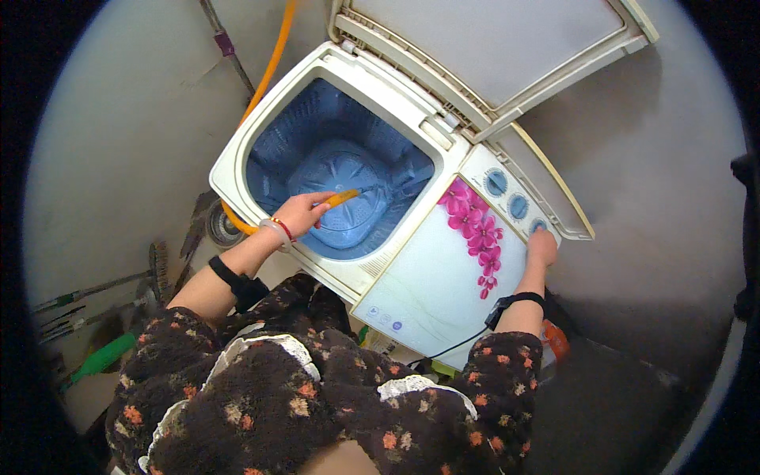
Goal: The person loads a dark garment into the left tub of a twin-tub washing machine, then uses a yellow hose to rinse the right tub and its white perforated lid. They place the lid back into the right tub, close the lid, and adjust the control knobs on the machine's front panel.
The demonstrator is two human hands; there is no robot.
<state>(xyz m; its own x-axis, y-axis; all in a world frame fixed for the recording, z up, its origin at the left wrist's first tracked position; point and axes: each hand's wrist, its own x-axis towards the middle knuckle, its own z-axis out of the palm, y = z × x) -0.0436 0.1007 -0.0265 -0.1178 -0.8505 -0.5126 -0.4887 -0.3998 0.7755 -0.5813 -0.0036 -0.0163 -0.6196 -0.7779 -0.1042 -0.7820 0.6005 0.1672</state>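
A twin-tub washing machine [398,274] stands before me, its large lid [475,47] raised against the wall. Over the blue wash tub [338,160], my left hand [301,214] grips the end of an orange hose [343,198], whose tip points into the tub. What looks like a thin stream of water leaves the tip. On the control panel, the fingers of my right hand [542,246] are on the lowest of three blue knobs [538,225]. The upper knob [496,182] and the middle knob [518,206] are uncovered.
The orange hose [270,71] runs down behind the machine's left side. A floor drain [225,222] lies beside it. Brushes [159,267] and a green-handled tool [104,356] are at the left. The white spin-side lid [433,279], with pink flowers, is down. An orange package [555,341] sits at lower right.
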